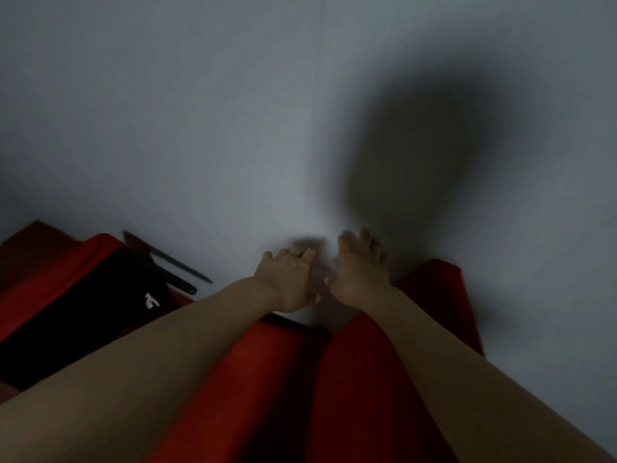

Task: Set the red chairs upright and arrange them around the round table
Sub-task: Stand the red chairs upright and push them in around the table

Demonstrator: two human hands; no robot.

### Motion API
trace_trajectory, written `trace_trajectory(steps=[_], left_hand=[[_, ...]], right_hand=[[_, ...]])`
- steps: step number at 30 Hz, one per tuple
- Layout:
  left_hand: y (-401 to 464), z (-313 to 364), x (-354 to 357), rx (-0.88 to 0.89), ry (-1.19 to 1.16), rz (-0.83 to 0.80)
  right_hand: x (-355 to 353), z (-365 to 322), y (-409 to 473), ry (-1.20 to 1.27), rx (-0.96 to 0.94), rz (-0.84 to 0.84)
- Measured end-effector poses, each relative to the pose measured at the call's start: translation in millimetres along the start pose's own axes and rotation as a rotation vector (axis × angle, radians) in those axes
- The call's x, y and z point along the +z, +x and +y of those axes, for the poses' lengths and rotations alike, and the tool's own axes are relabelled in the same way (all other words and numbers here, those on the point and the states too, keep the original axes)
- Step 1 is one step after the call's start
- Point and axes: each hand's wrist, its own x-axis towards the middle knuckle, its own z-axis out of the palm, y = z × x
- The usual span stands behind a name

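- At far left a red chair lies tipped over against the pale wall, its black underside turned up with a small white label on it; judging by this, it has not yet been set upright.
- A thin dark leg of that chair juts out along the wall and could snag an arm reaching across.
- The left hand is stretched forward near the wall, fingers loosely bent and holding nothing that can be seen; blur hides whether they touch the wall.
- Below both forearms lies a second red chair, its cushioned panels running up toward the wall, probably the one about to be lifted.
- The right hand is just beside the left, fingers spread and relaxed, gripping nothing; it seems to be reaching for the chair's far edge at the wall.
- Further right a large soft shadow falls on the wall.
- The round table is not in view, and the wall leaves little room to swing the chairs.
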Motion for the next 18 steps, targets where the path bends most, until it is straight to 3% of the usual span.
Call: trace_trajectory(steps=[10, 18], left_hand=[[-48.7, -206.3, -10.2, -0.162, -0.063, -0.038], [-95.7, -287.5, -10.2, -0.348, -0.138, -0.001]], right_hand=[[25.9, -179.2, 42.7, -0.024, -0.113, -0.064], [32.4, -271.2, 56.9, 0.000, -0.255, -0.162]])
